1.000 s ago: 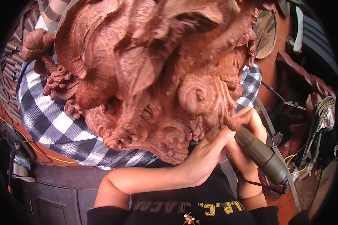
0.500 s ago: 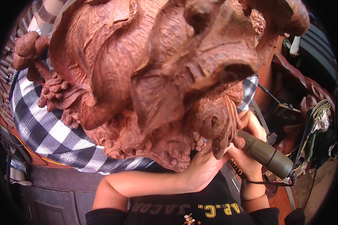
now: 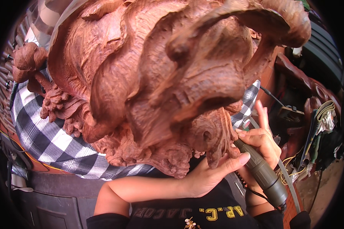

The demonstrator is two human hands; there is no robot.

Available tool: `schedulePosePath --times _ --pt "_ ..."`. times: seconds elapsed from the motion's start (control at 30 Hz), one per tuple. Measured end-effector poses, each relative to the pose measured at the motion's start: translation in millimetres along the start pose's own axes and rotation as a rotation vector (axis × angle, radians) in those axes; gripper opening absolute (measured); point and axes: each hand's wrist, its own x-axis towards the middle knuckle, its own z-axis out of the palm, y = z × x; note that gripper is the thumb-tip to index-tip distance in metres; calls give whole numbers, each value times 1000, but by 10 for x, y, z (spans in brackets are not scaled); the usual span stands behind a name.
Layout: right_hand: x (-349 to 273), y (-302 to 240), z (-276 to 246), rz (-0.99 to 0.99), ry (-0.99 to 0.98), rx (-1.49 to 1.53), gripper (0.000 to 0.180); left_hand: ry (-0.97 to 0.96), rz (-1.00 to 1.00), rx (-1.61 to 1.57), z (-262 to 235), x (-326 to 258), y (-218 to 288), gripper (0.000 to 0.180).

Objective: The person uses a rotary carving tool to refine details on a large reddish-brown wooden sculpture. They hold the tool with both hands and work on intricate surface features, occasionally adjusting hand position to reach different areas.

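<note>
A large reddish-brown wood carving (image 3: 114, 76) with folded, wavy shapes fills the upper middle. My left hand (image 3: 210, 175) cups its lower right lobe, the thumb stretched right onto the tool; the other fingers are hidden behind the wood. My right hand (image 3: 265, 147) is closed round the front of an olive-green handheld rotary tool (image 3: 265, 177), with one or two fingers raised. The tool slants up-left, its front end by the lobe's edge. Whatever bit it carries is hidden.
A black-and-white checked cloth (image 3: 57, 133) lies under the carving. Dark red carved wood (image 3: 302, 78) and a folded cloth strap (image 3: 325, 110) stand at the right. A yellow cable (image 3: 23, 150) runs along the left. Dark cabinet panels (image 3: 57, 206) are at lower left.
The rotary tool has swung steeper, its rear end dropping down and left. My right hand's fingers have lifted into view, and my left thumb now lies on the tool. The carving's appearance has shifted slightly left.
</note>
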Motion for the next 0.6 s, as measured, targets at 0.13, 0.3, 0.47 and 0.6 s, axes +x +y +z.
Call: schedulePosePath --times 0.13,0.3,0.47,0.6 --pt "44 42 40 74 -40 87 18 64 12 -120 91 39 57 22" --pt "93 110 103 48 -67 288 16 122 -10 -182 83 43 65 28" --pt "97 85 115 117 -64 247 17 143 -39 -198 68 75 85 35" --pt "72 91 139 133 -51 229 18 113 -32 -196 26 58 63 35"
